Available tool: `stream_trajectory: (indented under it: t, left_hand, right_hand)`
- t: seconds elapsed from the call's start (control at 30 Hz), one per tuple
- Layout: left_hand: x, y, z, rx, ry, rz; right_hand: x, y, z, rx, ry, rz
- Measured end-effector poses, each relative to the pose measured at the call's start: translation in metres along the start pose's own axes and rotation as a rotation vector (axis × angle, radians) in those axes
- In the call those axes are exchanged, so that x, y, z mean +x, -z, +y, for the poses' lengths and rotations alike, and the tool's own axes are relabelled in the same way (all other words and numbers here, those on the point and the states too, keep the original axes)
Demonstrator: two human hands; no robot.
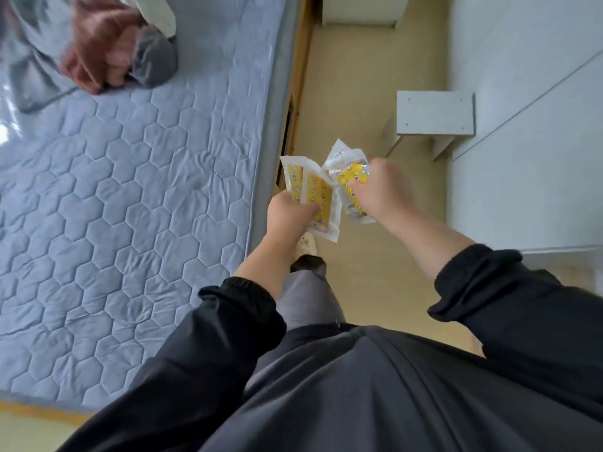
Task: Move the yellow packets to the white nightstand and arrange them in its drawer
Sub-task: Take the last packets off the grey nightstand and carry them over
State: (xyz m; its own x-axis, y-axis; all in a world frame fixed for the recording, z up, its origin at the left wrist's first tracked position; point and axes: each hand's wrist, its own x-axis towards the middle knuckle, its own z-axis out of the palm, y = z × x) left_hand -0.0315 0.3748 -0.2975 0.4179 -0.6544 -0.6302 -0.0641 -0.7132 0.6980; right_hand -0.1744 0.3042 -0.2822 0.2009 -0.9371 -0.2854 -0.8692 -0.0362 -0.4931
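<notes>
A person stood beside one bed (pixel 146 190), seen from above, with both arms in dark sleeves stretched out over the beige floor (pixel 359 76). The left hand (pixel 290 212) gripped two yellow packets (pixel 318 199), one overlapping the other, its fingers curled round their lower ends. The right hand (pixel 386 187) was clamped on a second bunch of packets (pixel 350 181). One yellow packet showed plainly there, and a clear plastic edge stuck up behind it. Whether that edge was another packet could not be told. The two bunches were held in the air close together, with their edges meeting in this view, just off the bed's edge and above the floor.

The bed had a pale blue quilted cover stitched in hexagons. At its far end lay a loose heap of clothing, with one reddish-brown fuzzy piece (pixel 98 50) and a grey piece (pixel 155 60) beside it. One small white stand (pixel 435 114) on legs stood on the floor ahead, against a white surface on the right, well apart from the hands. One pale slipper (pixel 306 244) showed below the left wrist
</notes>
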Motion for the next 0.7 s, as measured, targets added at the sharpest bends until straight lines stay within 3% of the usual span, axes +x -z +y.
stream_trajectory:
  t: [0.33, 0.7]
  left_hand:
    - [0.190, 0.035, 0.223, 0.137, -0.125, -0.042]
    - [0.387, -0.041, 0.436, 0.156, -0.200, -0.093]
  right_hand:
    - [0.241, 0.080, -0.076, 0.035, -0.056, 0.160]
    - [0.513, 0.170, -0.054, 0.041, -0.136, 0.266]
